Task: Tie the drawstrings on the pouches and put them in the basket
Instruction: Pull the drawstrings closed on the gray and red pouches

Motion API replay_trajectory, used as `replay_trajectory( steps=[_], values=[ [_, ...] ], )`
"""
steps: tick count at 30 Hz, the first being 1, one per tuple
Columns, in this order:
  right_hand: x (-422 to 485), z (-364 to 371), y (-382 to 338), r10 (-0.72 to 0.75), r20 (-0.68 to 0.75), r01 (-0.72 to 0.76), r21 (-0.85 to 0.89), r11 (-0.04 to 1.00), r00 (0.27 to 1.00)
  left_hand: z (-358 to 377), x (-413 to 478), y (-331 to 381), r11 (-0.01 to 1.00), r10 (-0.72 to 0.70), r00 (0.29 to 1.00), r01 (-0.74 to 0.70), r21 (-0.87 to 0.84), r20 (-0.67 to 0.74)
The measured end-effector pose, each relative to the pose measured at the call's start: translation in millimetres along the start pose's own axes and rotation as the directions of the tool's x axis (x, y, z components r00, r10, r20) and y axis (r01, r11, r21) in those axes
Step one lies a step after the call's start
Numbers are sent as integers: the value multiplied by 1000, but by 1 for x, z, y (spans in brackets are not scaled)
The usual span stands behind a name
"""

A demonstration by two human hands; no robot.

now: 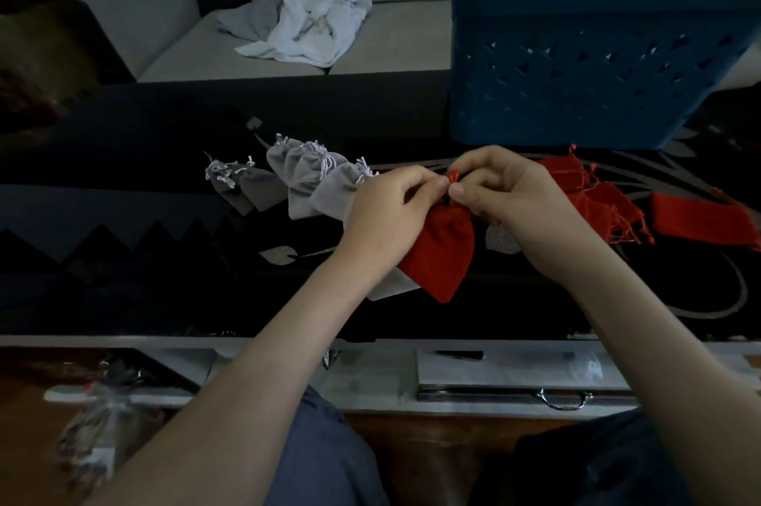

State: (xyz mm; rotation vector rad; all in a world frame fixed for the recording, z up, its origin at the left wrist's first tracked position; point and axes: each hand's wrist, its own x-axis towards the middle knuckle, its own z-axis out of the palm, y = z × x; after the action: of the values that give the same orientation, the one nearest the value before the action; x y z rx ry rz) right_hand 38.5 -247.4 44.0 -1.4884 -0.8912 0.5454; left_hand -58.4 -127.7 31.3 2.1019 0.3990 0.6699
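Both hands meet over the middle of the dark desk (123, 159), working at the neck of a red pouch (442, 250). The left hand (387, 213) has a narrow grip, thumb and forefinger pinched on the red drawstring (453, 177) at the gathered mouth, while the right hand (519, 201) pinches the same cord from the other side, its fingertips (458, 189) touching or nearly touching those of the left. The body of the pouch hangs below the grip, tilted so its bottom corner points down and toward the person; whether it rests on the desk cannot be told. A corner of pale grey fabric (389, 287) shows just beneath the pouch and the left wrist. Left of the grip lies a row of grey pouches (304, 180), overlapping one another, their light cords bunched at the top ends. Right of the grip, partly behind the right hand, is a loose heap of red pouches (597, 192) with fraying red strings, and one flatter red piece (700, 217) lies further right still. Beyond the grip and to its right stands the blue basket (584, 93), its wall pierced with triangular holes; what is inside cannot be seen. Far beyond the grip, to the left, a crumpled white cloth (313, 28) lies on a grey sofa (412, 40).
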Motion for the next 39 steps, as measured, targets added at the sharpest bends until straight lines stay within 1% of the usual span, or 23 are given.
replay_trajectory(
  steps=[5, 8, 12, 15, 17, 19, 21, 24, 27, 28, 29, 31, 32, 35, 39],
  values=[
    [2, 2, 8, -70, -42, 66, -87, 994, 997, 4, 1, -2, 996, 7, 1000, -6, 92, -5],
    [3, 3, 8, -118, -90, 103, -157, 982, 989, 4, 1, -1, 994, 29, 999, -31, 106, 27],
    [3, 3, 11, -136, -130, 122, -116, 986, 982, 5, -2, 2, 989, 76, 992, -88, 121, 96],
    [3, 5, 10, -141, -113, 140, -17, 990, 983, 5, -2, 4, 994, 74, 993, -81, 78, 97],
    [2, 6, 9, -147, -97, 152, 51, 987, 984, 3, -3, 6, 998, 56, 993, -58, 13, 106],
    [2, 5, 8, -152, -98, 161, 86, 983, 983, 2, -4, 7, 998, 41, 991, -34, -56, 124],
    [3, 4, 9, -152, -104, 161, 89, 983, 983, 3, -4, 7, 996, 35, 991, -24, -83, 131],
    [4, 7, 11, -151, -77, 157, 76, 985, 985, 7, -4, 7, 993, 15, 996, -5, -121, 84],
    [4, 9, 6, -120, -62, 129, 180, 975, 991, 9, -3, 5, 971, -52, 997, 62, -229, 49],
    [5, 8, 3, -101, -68, 111, 166, 980, 993, 9, -2, 4, 953, -85, 995, 96, -286, 49],
    [5, 7, 3, -84, -75, 92, 108, 990, 994, 8, -2, 3, 923, -122, 991, 133, -362, 52],
    [7, 6, 7, -70, -80, 64, -70, 995, 994, 8, -2, 2, 835, -190, 980, 196, -514, 64],
    [8, 6, 10, -63, -77, 52, -145, 988, 995, 8, -2, 2, 803, -207, 976, 212, -557, 71],
    [8, 8, 12, -37, -57, 20, -283, 959, 998, 8, -1, 1, 774, -222, 972, 226, -591, 81],
    [9, 7, 9, -49, -41, 26, -440, 898, 998, 5, 1, -1, 737, -245, 965, 246, -629, 91]
  ],
)
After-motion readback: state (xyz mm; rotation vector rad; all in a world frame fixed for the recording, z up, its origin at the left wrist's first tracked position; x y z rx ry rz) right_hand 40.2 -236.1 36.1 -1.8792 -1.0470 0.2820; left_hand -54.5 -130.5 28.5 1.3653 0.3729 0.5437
